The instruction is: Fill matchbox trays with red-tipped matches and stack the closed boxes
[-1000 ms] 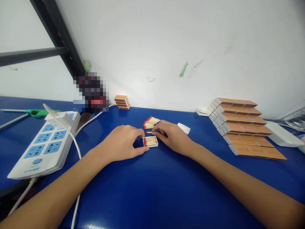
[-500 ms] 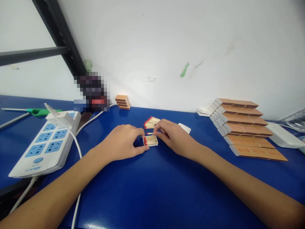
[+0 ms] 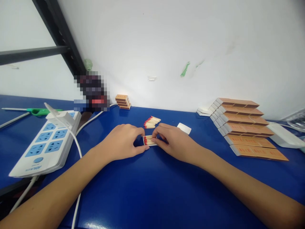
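Matchbox tray (image 3: 148, 144), held in left hand's (image 3: 124, 142) tray-wide grip, now underlies right hand's (image 3: 172, 140) narrow grip, hold unclear.

Glossy blue counter (image 3: 143, 190) abutting a plain pale wall (image 3: 143, 41), which bears green (image 3: 185, 69) and whitish smudges. Left: dark metal frame (image 3: 53, 30), slanting upright joined by a crossbar. Soft light reflects near the counter's front edge.

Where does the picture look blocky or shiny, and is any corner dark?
In the head view, a patch left of the small box stack is pixelated, hiding what's there; in that same head view, glare whitens the blue table at the bottom edge, left of middle, and the top right corner darkens.
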### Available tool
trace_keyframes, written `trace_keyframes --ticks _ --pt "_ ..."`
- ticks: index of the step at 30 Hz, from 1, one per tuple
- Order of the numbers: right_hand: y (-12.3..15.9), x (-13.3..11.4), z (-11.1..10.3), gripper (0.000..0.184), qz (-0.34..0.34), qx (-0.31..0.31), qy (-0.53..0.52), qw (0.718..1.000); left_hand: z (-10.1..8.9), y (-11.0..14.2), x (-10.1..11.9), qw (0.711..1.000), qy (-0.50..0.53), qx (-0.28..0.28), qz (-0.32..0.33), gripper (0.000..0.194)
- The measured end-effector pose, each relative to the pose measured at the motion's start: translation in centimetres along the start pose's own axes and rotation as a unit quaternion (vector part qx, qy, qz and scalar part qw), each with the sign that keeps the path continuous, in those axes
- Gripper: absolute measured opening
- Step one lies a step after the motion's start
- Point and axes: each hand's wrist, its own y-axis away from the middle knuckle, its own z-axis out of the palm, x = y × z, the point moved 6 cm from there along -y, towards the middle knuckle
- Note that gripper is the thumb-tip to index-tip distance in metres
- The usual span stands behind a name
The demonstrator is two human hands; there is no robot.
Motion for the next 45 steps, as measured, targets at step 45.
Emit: trace_keyframes --ticks 45 --pt "-1.5 3.1 1.3 0.010 0.030 0.060 -0.027 0.997 -0.1 0.1 0.1 1.000 0.001 -0.003 0.000 0.029"
